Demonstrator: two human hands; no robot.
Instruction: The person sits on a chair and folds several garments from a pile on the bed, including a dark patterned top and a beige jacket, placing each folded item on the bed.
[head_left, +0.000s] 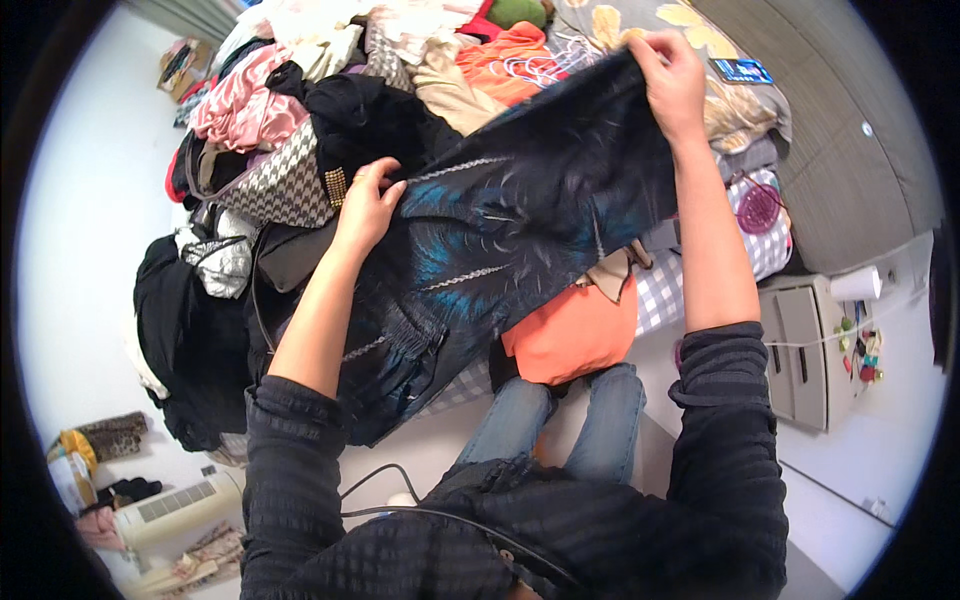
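A dark garment with a blue and white print (480, 232) is spread between my hands, slanting up to the right over the clothes pile. My right hand (671, 86) grips its upper right corner, with the fingers closed on the cloth. At its upper left edge, my left hand (371, 202) pinches the fabric between thumb and fingers. Just beyond my left hand lies a black garment (367, 112) with a gold studded patch (335, 186). Below the spread garment, an orange cloth (574, 337) hangs over the bed's edge near my knees.
Pink satin (244, 105), a houndstooth cloth (289, 180) and black clothing (191, 337) are heaped at the left. White hangers (532, 69) lie on orange fabric. A phone (740, 71) rests at the upper right, above a purple round item (757, 210). A small cabinet (799, 352) stands at the right.
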